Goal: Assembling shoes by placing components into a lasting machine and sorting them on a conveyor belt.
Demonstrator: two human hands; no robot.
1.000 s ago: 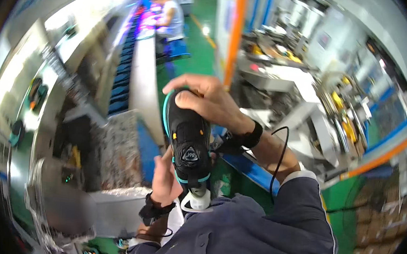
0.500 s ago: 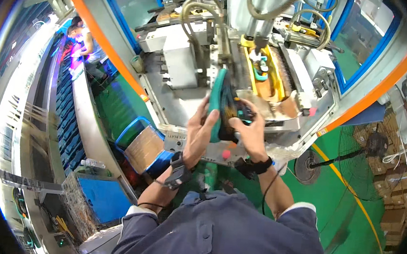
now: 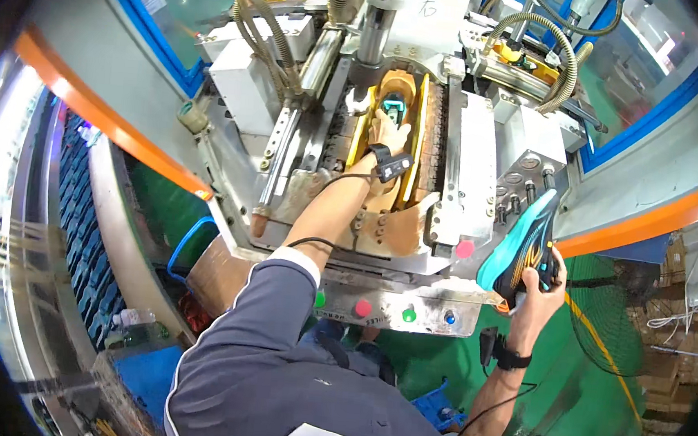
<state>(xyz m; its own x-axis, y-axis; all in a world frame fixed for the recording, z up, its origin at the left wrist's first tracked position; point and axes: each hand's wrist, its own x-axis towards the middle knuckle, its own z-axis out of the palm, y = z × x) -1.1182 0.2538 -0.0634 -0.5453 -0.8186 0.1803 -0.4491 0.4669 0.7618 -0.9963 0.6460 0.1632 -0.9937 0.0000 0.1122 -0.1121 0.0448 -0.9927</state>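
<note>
Curved, teal-soled shoe (image 3: 520, 246) swung right, pinched by right fingers (image 3: 531, 279); grip of left fingers (image 3: 382, 122) unclear.

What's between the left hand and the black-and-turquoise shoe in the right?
Between the left hand and the shoe, the head view shows, among other things, a long yellow plate, grey metal rail and flat white panel.

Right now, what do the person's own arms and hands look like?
Left hand and right hand: no gloves. Each wrist has a black strap with a small dark box. Thin black cables run along the forearms. Short dark navy sleeves end in white trim.
</note>
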